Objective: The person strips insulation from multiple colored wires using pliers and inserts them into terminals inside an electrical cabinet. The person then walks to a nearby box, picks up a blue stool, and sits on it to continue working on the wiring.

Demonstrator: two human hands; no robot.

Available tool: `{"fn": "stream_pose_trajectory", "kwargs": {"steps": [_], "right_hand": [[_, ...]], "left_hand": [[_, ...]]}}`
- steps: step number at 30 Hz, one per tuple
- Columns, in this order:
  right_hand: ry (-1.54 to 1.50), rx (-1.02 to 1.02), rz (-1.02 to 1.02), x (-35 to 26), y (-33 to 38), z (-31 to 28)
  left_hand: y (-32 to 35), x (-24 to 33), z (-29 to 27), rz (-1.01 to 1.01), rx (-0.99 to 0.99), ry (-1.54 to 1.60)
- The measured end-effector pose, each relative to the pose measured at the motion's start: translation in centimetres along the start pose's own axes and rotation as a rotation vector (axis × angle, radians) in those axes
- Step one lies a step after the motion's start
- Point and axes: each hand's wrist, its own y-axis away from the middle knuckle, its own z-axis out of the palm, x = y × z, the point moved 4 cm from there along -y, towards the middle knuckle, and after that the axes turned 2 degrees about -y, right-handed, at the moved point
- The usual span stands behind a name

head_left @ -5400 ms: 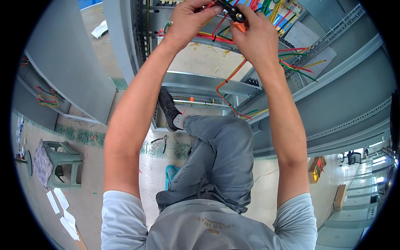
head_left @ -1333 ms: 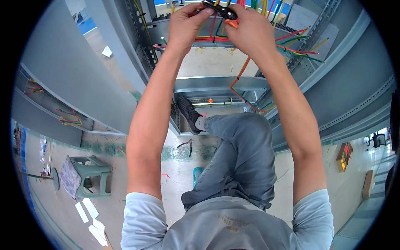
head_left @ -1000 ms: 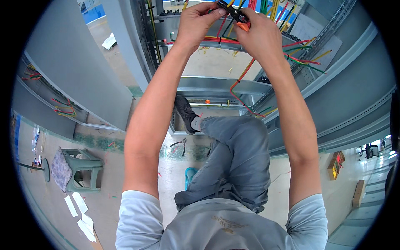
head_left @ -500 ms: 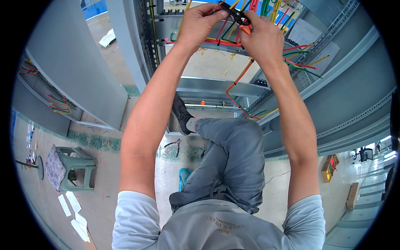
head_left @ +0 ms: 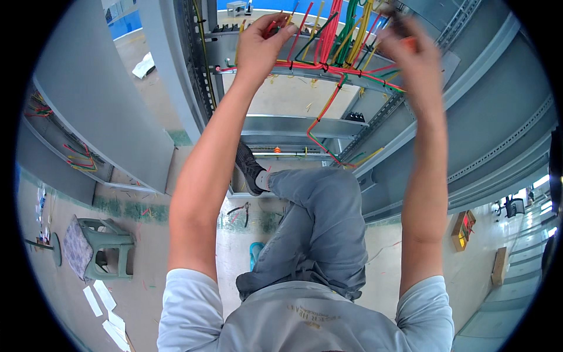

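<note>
My left hand (head_left: pixel 260 51) is raised into an open grey electrical cabinet, its fingers pinched on a small bunch of red wires (head_left: pixel 273 26) near the top rail. My right hand (head_left: pixel 411 58) is up and to the right, blurred, closed around a dark cutting tool with orange handles (head_left: pixel 410 41). Between the hands hangs a tied bundle of red, green and yellow wires (head_left: pixel 334 36). One red and green strand (head_left: pixel 316 120) runs down from it toward the cabinet's lower frame.
A grey cabinet door (head_left: pixel 88 100) stands open on the left. My bent leg (head_left: pixel 319 223) rests with its shoe (head_left: pixel 249 170) on the cabinet frame. On the floor are a green plastic stool (head_left: pixel 102 255), white paper sheets (head_left: pixel 102 302) and pliers (head_left: pixel 240 212).
My hands, close together on the wires before, have drawn apart. The right hand swung right with the tool, while the left hand stays on the red wires.
</note>
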Motion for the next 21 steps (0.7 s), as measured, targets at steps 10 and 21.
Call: {"fn": "stream_pose_trajectory", "kwargs": {"steps": [10,21], "right_hand": [[0.450,-0.087,0.027,3.3,3.6,7.0],[0.555,-0.014,-0.072,2.8,-0.2,7.5]], "left_hand": [[8.0,2.5,1.4,0.203,0.146,-0.253],[0.1,-0.5,4.4,-0.012,-0.012,0.335]]}}
